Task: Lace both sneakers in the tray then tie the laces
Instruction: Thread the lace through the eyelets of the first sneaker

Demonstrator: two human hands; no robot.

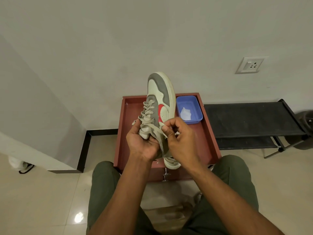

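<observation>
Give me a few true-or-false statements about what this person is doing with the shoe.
1. The sneaker is held up above the red tray. True.
2. The left hand is empty. False: it grips the sneaker's heel end.
3. The right hand pinches a lace. True.
4. The blue tub sits on the floor. False: it sits in the tray.
5. The sneaker has no laces threaded. False: laces cross several eyelets.

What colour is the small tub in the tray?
The tub is blue, seen in the head view.
</observation>
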